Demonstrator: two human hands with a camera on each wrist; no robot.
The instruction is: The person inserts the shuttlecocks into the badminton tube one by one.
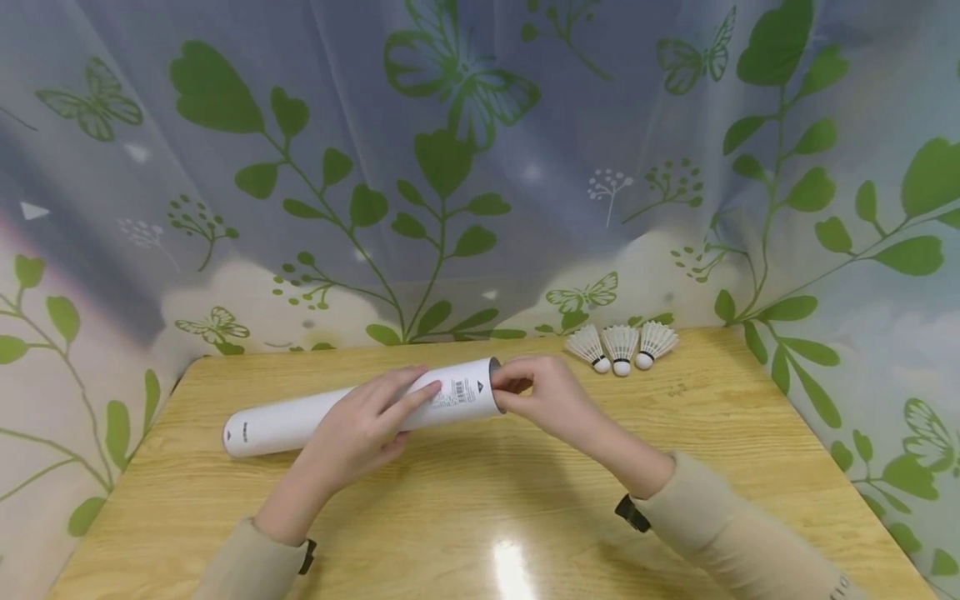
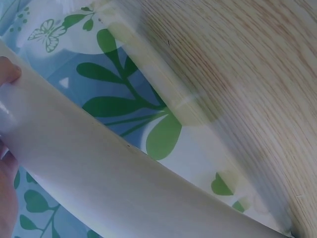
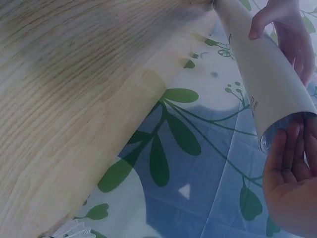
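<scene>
A long white shuttlecock tube (image 1: 300, 419) lies slanted above the table, its open mouth toward the right. My left hand (image 1: 367, 429) grips it around the middle, thumb and fingers on opposite sides. At the mouth, my right hand (image 1: 551, 398) has its fingertips inside the tube; whatever they touch in there is hidden. The right wrist view shows those fingers (image 3: 292, 148) reaching past the rim. In the left wrist view the tube (image 2: 124, 173) crosses the lower part, with some of the left hand (image 2: 7, 193) at the edge.
Three white shuttlecocks (image 1: 621, 348) lie side by side near the table's back edge, right of the tube mouth. The wooden table (image 1: 450, 525) meets a leaf-and-butterfly printed curtain (image 1: 480, 208) behind. Dark bands (image 1: 632, 513) show at both cuffs.
</scene>
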